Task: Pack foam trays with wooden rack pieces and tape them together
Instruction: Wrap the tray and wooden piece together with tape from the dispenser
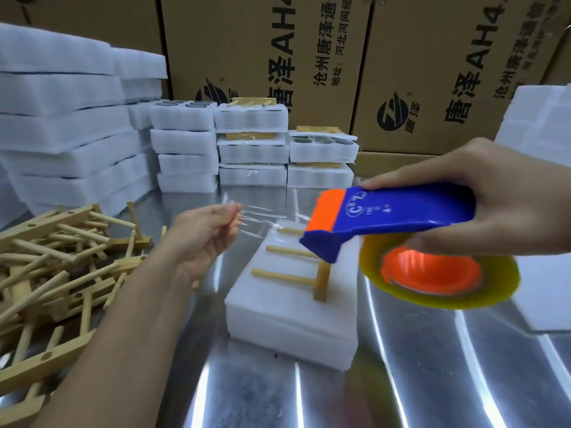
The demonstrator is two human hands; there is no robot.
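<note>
Two stacked white foam trays (287,322) lie on the metal table in the middle. A wooden rack piece (296,274) with three dowels rests on top of them. My right hand (506,196) grips a blue and orange tape dispenser (398,217) carrying a yellowish tape roll (441,282), held just above the trays' right side. My left hand (204,233) pinches the free end of the clear tape (265,217), which is stretched from the dispenser across the far end of the trays.
A heap of loose wooden rack pieces (61,261) lies at the left. Taped foam packs (253,149) stand in stacks at the back, with taller foam stacks (61,118) on the left and cardboard boxes (432,72) behind. More foam (543,288) sits at the right edge.
</note>
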